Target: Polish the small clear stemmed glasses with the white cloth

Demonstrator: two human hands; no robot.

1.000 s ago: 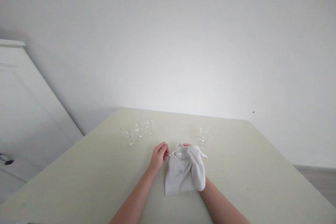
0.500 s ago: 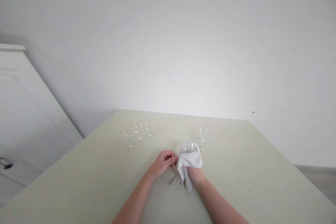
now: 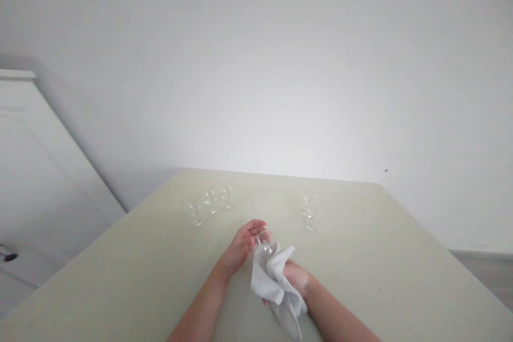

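The head view shows a pale wall [image 3: 280,91] behind a light greenish table [image 3: 380,256], with a white cabinet [image 3: 48,181] at the left. Nearer, a crumpled white cloth [image 3: 266,283] is gripped in the right hand [image 3: 295,276]; the left hand [image 3: 239,250] curves loosely at the glass, its hold unclear. The held glass [image 3: 264,248] lies tilted between the hands, partly wrapped in cloth. Beyond stand three stemmed glasses [image 3: 211,197] left and others [image 3: 308,215] right.
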